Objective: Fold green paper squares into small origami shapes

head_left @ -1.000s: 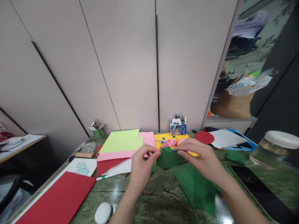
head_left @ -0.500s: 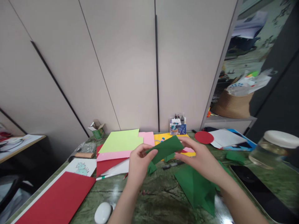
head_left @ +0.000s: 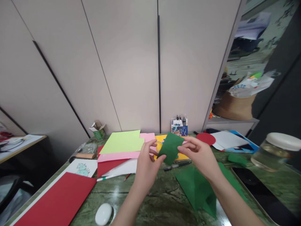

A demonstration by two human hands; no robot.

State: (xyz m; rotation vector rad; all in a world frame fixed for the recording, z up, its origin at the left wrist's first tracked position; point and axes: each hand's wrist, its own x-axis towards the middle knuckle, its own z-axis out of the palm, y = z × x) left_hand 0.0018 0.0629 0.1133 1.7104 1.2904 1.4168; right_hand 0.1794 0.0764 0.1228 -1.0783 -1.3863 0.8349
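A small piece of green paper is held up above the table between my two hands. My left hand has its thumb on the lower left corner, with its fingers curved beside that edge. On the opposite edge, my right hand pinches the paper between thumb and fingers. Below my right hand lies a larger creased green sheet. A dark pen rests on the table just under the held piece.
Lime-green paper tops a pile of coloured sheets at back left. Red paper and a white rounded object lie nearer. A phone, a lidded jar and a red disc are on the right. A pen box stands behind.
The green paper has turned from a long slanted strip to a squarer, steeper shape. My left hand has shifted slightly right, and its fingers have spread a little.
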